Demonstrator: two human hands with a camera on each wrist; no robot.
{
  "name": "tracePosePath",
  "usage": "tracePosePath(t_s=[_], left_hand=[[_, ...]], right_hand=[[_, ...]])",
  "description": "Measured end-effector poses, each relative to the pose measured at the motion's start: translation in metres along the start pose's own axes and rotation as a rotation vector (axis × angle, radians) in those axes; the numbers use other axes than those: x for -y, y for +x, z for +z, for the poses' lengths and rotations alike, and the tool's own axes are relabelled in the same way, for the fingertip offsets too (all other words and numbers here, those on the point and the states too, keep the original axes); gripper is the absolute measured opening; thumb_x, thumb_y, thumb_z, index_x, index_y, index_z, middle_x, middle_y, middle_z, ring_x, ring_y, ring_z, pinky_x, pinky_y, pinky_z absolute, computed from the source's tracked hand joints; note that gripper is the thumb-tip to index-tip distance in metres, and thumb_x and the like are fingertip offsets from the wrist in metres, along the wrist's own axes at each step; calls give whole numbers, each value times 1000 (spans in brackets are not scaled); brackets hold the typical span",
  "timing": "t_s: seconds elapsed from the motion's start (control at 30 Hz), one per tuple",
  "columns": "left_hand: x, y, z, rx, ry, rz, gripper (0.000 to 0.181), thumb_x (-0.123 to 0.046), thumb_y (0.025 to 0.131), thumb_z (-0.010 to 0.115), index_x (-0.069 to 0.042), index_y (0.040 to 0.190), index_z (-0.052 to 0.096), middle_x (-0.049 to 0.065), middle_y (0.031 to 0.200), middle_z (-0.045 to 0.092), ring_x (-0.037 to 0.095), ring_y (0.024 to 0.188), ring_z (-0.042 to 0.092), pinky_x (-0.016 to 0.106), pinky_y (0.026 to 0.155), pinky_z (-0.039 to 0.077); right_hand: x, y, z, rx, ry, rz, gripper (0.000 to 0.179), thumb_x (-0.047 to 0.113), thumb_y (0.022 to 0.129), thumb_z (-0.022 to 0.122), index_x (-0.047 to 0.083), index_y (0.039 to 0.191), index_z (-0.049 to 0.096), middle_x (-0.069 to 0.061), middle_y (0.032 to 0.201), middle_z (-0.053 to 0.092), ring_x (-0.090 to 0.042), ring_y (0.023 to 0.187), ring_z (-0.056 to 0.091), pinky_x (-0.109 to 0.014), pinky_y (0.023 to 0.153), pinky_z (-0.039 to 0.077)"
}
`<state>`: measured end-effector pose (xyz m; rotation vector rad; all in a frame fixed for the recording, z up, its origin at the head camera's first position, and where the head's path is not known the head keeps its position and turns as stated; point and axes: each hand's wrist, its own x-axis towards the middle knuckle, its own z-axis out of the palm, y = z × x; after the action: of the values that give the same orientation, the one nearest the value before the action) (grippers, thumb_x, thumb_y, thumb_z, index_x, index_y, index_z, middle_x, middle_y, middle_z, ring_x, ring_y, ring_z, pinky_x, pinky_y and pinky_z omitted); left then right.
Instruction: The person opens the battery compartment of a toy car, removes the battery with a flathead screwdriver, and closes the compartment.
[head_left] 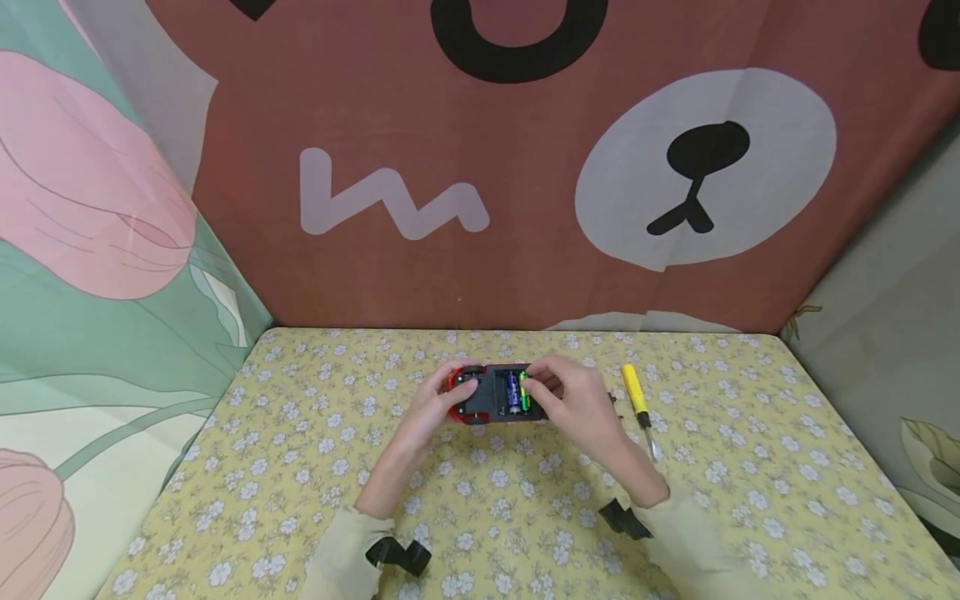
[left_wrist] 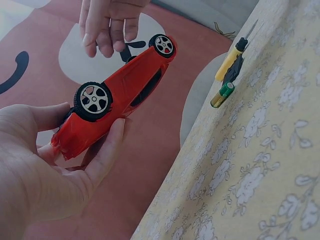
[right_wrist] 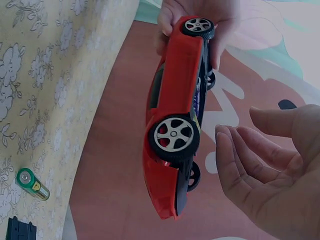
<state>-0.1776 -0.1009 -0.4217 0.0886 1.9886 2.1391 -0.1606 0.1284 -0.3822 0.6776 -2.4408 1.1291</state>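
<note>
My left hand [head_left: 438,400] grips the front end of a red toy car [head_left: 480,396], thumb on its dark underside. The car is held upside down above the table, with red sides and spoked wheels in the left wrist view. Inside its uncovered battery compartment lie a purple battery [head_left: 513,392] and a green battery [head_left: 524,390]. My right hand [head_left: 581,400] is beside the compartment. In the right wrist view that hand [right_wrist: 272,165] has bent fingers apart from the thumb, nothing between them, and a gap to the car.
A loose green battery [right_wrist: 33,184] lies on the flowered tablecloth [head_left: 300,500], close to a small black plastic piece [right_wrist: 21,229]. To the right rests a yellow-handled screwdriver [head_left: 634,390]. A printed cloth [head_left: 375,275] hangs behind the table.
</note>
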Motion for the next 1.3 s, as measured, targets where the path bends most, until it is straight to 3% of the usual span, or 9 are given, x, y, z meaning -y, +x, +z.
tracePosePath(t_s=[0.47, 0.7, 1.03, 1.3], left_hand=[[1, -1, 0, 12, 35, 21, 42, -22, 104, 64, -12, 144, 59, 14, 135, 59, 21, 98, 69, 34, 79, 56], [1, -1, 0, 13, 44, 23, 43, -21, 103, 64, -10, 144, 58, 15, 134, 60, 20, 97, 69, 34, 78, 55], [1, -1, 1, 7, 30, 14, 41, -19, 102, 64, -10, 142, 59, 14, 131, 61, 20, 94, 69, 35, 78, 55], [2, -2, -1, 35, 47, 23, 44, -22, 104, 63, -8, 145, 57, 17, 136, 60, 23, 99, 71, 38, 81, 57]], right_hand=[[2, -5, 11, 156, -121, -48, 25, 9, 88, 83, 1, 110, 73, -10, 101, 65, -23, 85, 65, -29, 67, 55], [-1, -5, 16, 146, -257, -161, 30, 9, 82, 88, 1, 108, 74, -9, 100, 62, -21, 85, 61, -35, 70, 54], [-5, -5, 17, 132, -311, -255, 30, 8, 80, 90, 1, 105, 75, -9, 100, 61, -22, 85, 61, -35, 70, 54], [-6, -4, 15, 154, -348, -301, 33, 7, 81, 89, -2, 109, 76, -12, 115, 66, -28, 104, 62, -38, 83, 57]])
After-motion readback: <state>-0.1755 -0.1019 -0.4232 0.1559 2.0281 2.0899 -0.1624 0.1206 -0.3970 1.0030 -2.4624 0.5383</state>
